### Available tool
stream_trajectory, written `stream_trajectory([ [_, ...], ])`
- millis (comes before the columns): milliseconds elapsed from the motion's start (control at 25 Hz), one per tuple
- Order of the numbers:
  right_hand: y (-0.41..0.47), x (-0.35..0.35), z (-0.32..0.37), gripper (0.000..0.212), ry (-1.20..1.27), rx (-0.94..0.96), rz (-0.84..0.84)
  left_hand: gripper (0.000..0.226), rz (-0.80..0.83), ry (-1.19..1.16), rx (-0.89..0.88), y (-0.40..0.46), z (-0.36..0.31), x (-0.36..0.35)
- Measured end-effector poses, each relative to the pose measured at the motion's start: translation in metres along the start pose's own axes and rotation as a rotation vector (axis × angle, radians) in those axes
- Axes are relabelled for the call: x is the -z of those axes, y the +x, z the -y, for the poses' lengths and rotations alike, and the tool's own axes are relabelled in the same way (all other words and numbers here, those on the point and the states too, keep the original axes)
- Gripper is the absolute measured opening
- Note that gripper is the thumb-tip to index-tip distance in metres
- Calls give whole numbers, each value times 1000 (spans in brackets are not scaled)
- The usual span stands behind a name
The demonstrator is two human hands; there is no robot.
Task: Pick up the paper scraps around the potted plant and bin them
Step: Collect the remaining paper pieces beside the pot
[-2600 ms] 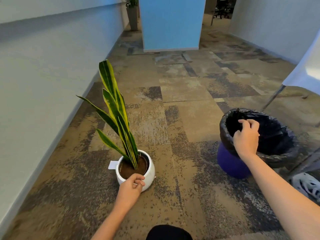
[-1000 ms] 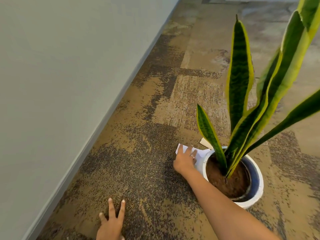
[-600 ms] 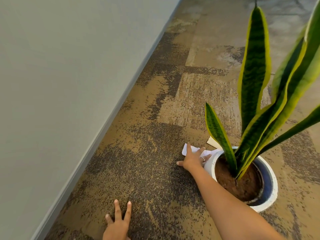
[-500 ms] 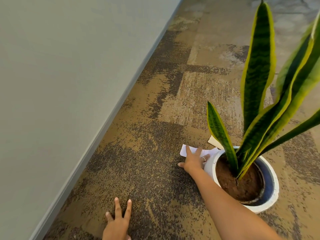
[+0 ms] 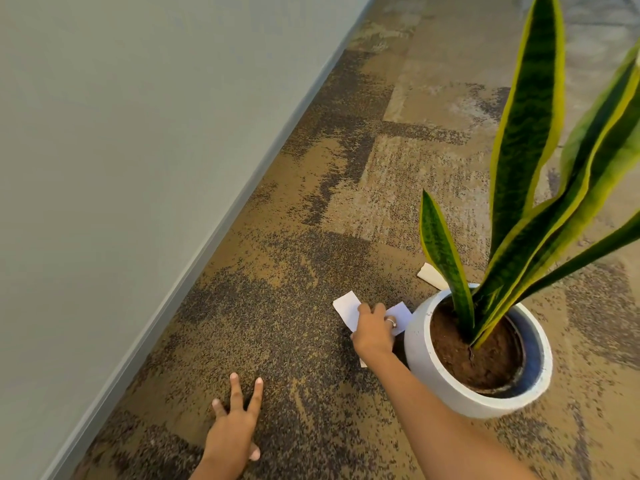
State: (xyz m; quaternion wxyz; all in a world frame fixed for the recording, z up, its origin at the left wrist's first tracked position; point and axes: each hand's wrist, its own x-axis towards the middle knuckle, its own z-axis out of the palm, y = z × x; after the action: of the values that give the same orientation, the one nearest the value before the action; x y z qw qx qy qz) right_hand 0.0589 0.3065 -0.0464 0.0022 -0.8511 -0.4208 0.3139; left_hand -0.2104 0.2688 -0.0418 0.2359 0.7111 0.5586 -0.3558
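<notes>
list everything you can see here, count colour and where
paper scraps: at least two, white, under the right hand beside the pot
paper scrap: one, cream, on the carpet behind the pot
pot: one, white, right of centre
plant: one, green with yellow edges, growing from brown soil in the pot
carpet: brown and grey, the floor
wall: pale grey, left
left hand: spread flat on the carpet
right hand: grip closing on the white scraps

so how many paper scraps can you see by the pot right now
3 at least. Two white paper scraps lie under the right hand, one sticking out left, the other against the white pot. A cream scrap lies behind the pot. More may be hidden.
</notes>
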Motion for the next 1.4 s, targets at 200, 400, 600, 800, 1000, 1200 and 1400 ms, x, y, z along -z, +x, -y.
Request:
stream_trajectory([
  [200, -21, -9, -6, 40, -152, 102, -53, 110, -38, -11, 1, -6, -2, 1],
  [400, -32, -10, -21, 30, -90, 422, -90, 109, -57, -10, 12, -9, -4, 0],
  [600, -46, -12, -34, 57, -157, 314, -187, 109, -75, -62, 40, -11, -5, 2],
  [800, -52, -31, -34, 68, -184, 138, 48, 101, -35, -391, 46, -8, -11, -3],
  [1000, -56, -30, -42, 73, -344, 183, 59, 103, -25, -361, 55, -8, -15, -10],
  [1200, -64, -20, -40, 64, -368, 215, -47, 103, -18, -352, 55, -10, -15, -10],
  [1400, -69, -9, -41, 61, -269, 318, -194, 102, -24, -363, 53, -11, -15, -10],
])
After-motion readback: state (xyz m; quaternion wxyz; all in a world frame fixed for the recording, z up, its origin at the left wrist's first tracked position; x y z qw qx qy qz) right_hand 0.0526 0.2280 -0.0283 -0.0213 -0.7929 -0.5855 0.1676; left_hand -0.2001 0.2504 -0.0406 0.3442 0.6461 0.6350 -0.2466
